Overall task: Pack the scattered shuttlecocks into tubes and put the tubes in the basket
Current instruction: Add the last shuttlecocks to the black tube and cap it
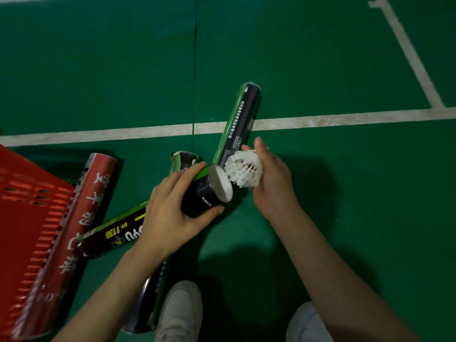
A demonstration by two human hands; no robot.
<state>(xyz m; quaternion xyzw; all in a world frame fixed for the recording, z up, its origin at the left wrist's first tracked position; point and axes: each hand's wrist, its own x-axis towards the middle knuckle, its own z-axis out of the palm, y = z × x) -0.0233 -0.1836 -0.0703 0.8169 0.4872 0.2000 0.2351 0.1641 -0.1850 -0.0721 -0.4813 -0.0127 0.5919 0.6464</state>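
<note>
My left hand [172, 208] grips a black and green tube [204, 196] near its open end, which faces right and up. Just beside that opening my right hand [271, 178] holds a white feathered shuttlecock [243, 169], feathers toward the tube mouth. The red basket [27, 208] stands at the left edge. A second black and green tube [238, 122] lies on the floor behind the shuttlecock, across the white line.
A red tube [74, 233] leans along the basket's side. More black and green tubes lie on the green court floor: one [183, 160] behind my left hand, one [153, 299] under my left forearm. My white shoes [181, 309] are at the bottom.
</note>
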